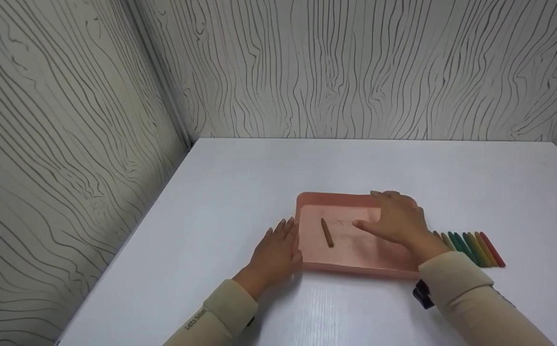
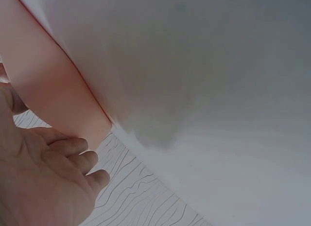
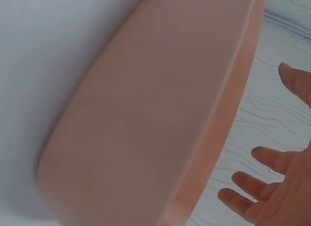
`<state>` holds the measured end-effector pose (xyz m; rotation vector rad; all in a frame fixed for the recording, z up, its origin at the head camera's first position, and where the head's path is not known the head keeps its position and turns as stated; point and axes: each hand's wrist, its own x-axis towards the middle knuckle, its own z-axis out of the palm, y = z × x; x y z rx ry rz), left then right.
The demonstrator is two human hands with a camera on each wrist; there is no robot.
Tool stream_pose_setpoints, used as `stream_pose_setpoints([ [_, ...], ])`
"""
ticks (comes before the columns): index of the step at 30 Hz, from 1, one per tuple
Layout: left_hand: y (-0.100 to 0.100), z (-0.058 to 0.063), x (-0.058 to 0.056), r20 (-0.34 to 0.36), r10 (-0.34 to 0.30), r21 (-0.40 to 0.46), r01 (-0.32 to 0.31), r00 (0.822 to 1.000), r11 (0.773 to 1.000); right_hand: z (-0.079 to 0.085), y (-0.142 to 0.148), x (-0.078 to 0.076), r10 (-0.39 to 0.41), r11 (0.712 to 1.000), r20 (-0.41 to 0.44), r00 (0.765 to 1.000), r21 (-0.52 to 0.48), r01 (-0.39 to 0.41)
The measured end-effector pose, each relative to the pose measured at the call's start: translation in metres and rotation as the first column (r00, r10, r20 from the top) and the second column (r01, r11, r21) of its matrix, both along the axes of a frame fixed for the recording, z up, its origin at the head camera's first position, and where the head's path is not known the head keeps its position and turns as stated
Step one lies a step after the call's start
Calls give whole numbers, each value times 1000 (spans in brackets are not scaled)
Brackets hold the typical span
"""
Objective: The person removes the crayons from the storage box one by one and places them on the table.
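Note:
A shallow pink tray (image 1: pixel 341 268) lies on the white table, with one brown crayon (image 1: pixel 327 232) inside, left of its middle. At the tray's left wall is my left hand (image 1: pixel 274 252), its fingers extended along the outside and touching the rim. The left wrist view shows the left hand (image 2: pixel 53 172) against the tray's side wall (image 2: pixel 58 85). Over the tray's right part hovers my right hand (image 1: pixel 396 218), fingers spread and nothing held. In the right wrist view those fingers (image 3: pixel 267 158) stand apart from the tray wall (image 3: pixel 141 104).
Several crayons (image 1: pixel 475 247) in green, yellow, orange and red lie side by side on the table (image 1: pixel 240 178), right of the tray. My right forearm partly covers this row. Wood-patterned walls (image 1: pixel 355 72) stand behind and to the left of the table.

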<state>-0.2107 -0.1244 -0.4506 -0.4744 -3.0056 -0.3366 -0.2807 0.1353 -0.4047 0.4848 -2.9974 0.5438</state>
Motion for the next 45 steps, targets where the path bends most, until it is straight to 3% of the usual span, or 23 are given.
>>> stream_pose_setpoints([
  [7, 0, 0, -1, 11, 9, -16, -9, 1000, 1000, -8, -21, 3, 51, 996, 52, 997, -75, -47],
  [18, 2, 1, 0, 14, 5, -38, -5, 1000, 999, -24, -50, 6, 47, 998, 28, 998, 33, -48],
  [33, 2, 0, -1, -12, -2, -42, 2, 1000, 999, -36, -63, 8, 44, 997, 27, 999, 61, -45],
  [45, 0, -4, -2, -36, 3, -59, -5, 999, 998, -38, -74, 8, 19, 993, 96, 995, -116, -8],
])
